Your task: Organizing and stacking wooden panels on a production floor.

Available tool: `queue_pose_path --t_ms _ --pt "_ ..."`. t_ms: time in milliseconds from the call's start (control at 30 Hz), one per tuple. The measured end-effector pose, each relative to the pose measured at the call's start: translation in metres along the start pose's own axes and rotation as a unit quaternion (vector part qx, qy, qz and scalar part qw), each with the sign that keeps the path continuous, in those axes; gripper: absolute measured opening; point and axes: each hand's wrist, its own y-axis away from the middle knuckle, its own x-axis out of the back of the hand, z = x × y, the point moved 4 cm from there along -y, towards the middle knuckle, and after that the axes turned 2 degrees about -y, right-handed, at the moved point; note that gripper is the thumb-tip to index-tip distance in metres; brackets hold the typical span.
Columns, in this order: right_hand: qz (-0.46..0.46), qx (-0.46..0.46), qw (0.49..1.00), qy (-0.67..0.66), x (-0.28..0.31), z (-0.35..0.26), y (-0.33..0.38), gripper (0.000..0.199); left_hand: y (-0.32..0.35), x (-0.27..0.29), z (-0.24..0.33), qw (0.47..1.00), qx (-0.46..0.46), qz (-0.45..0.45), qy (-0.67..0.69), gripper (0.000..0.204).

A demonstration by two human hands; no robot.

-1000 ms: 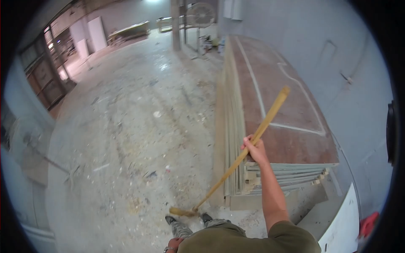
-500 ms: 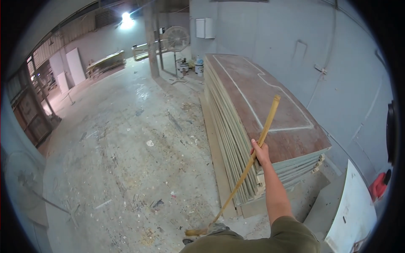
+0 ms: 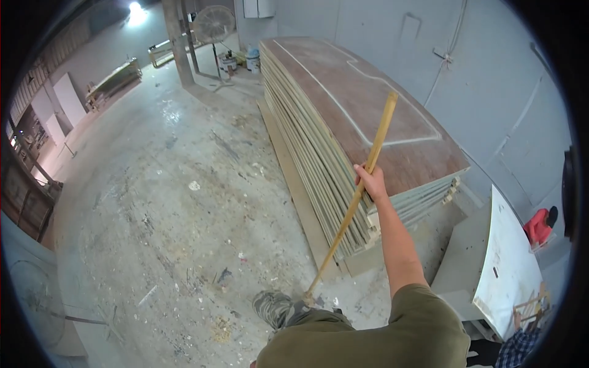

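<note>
Yellowish wood forms the long pole (image 3: 350,214) that slants across the view in front of a corner of the stack of boards (image 3: 334,129). The person's right hand (image 3: 373,182) is wrapped around it above the middle; its upper end shows against the stack's reddish-brown top, and its lower end is beside the camouflage trousers (image 3: 274,308), partly hidden. The left hand is out of sight, so its state cannot be told. Pale flecks dot the grey floor (image 3: 202,233). Right of the stack is a white panel (image 3: 506,270), near someone in red (image 3: 540,227).
</note>
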Motion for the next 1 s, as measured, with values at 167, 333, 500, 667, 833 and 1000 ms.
queue_pose_path --t_ms 167,333,500,667,833,1000 --pt "0.023 -0.02 0.999 0.007 0.0 0.004 -0.002 0.026 -0.009 0.039 0.009 1.0 -0.01 0.013 -0.002 0.062" --pt "0.029 -0.032 0.999 -0.006 0.001 0.006 -0.002 0.02 -0.053 0.1 0.061 0.999 -0.042 0.031 -0.013 0.057" --pt "0.056 -0.052 0.997 0.017 0.003 0.008 0.005 0.018 -0.122 0.189 0.117 0.995 -0.076 0.034 -0.052 0.052" --pt "0.104 -0.052 0.989 0.088 -0.013 0.0 0.007 0.017 -0.19 0.257 0.189 0.99 -0.105 0.022 -0.087 0.047" --pt "0.363 -0.022 0.927 0.091 -0.013 -0.005 0.042 0.015 -0.256 0.31 0.292 0.953 -0.061 0.07 0.287 0.044" --pt "0.458 -0.024 0.872 0.171 -0.018 -0.016 0.066 0.017 -0.277 0.357 0.385 0.951 -0.119 0.049 0.28 0.035"
